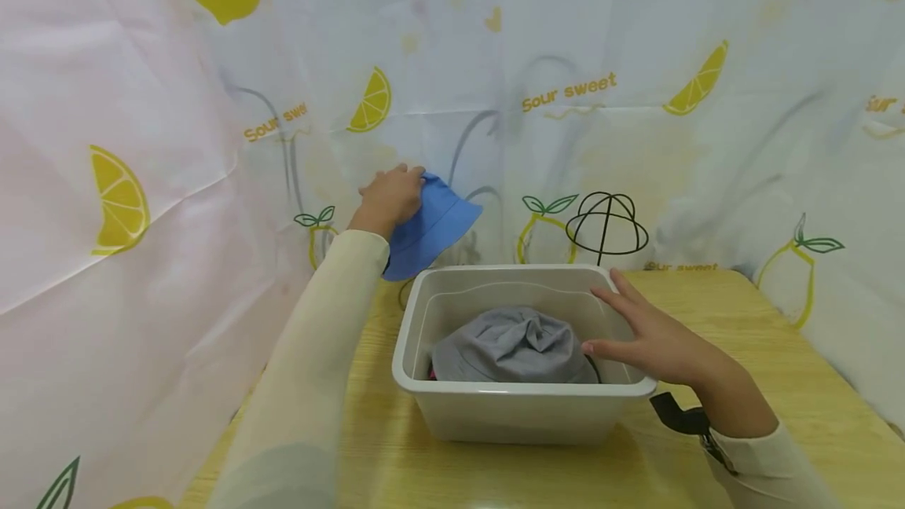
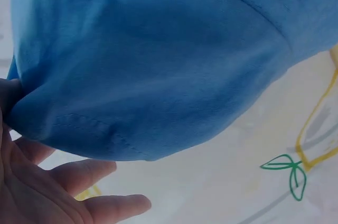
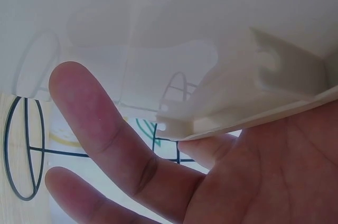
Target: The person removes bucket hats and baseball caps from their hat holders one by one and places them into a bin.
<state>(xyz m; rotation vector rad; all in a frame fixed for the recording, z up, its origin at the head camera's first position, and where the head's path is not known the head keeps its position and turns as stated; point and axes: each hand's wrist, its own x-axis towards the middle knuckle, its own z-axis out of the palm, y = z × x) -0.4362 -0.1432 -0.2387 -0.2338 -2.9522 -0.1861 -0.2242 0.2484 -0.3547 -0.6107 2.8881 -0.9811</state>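
A blue bucket hat [image 1: 438,222] is tilted above the table, beyond the bin's back left corner. My left hand [image 1: 392,193] pinches it near its upper left edge; in the left wrist view the thumb lies on the blue cloth [image 2: 148,76] while two fingers extend past it. My right hand [image 1: 654,336] touches the right rim of a white plastic bin [image 1: 523,415], its fingers spread and its thumb over the inside. From the right wrist view, the fingers [image 3: 90,108] reach along the bin's glossy outer wall [image 3: 158,23]. A crumpled grey bucket hat [image 1: 512,344] lies inside the bin.
A black wire hat stand [image 1: 606,230] rises behind the bin's right side. Part of a dark curved wire [image 1: 404,294] shows at the bin's left. The wooden table [image 1: 714,320] meets a lemon-print curtain [image 1: 452,45] at the back and left.
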